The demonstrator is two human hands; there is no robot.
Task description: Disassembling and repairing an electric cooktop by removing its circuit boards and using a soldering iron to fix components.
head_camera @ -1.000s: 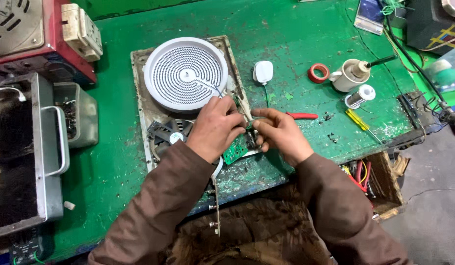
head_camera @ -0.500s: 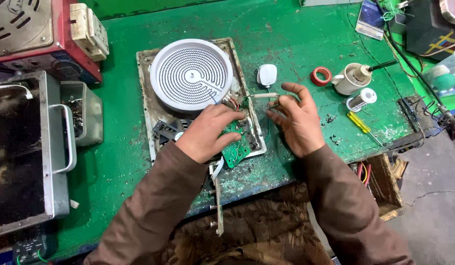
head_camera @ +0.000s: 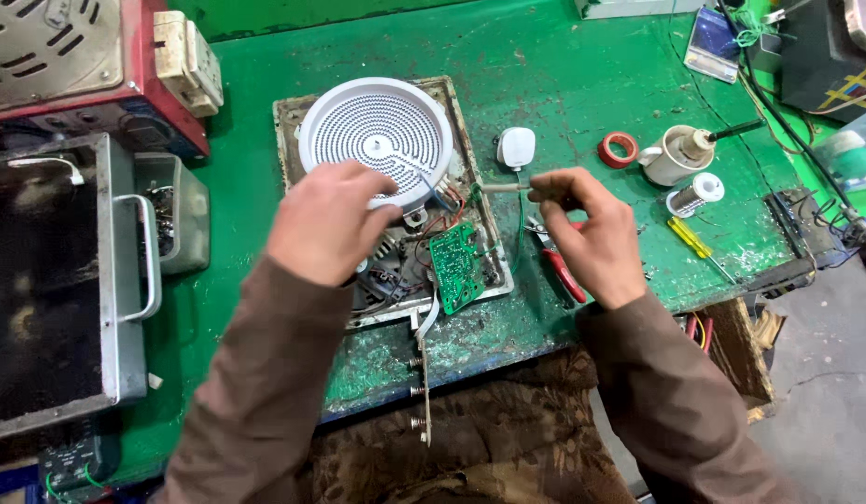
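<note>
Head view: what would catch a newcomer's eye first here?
The white round heater disc sits in an opened metal base at the middle of the green bench, a green circuit board just below it. The left hand rests on the disc's edge; the right hand pinches a thin pale sleeve beside it.

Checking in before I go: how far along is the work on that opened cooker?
Done: the cooker base lies open, white heating disc and green circuit board exposed. In hand: the right hand pinches a thin wire end; the left hand rests at the disc's edge. Left: nothing is closed up; red-handled pliers lie beside.
</note>
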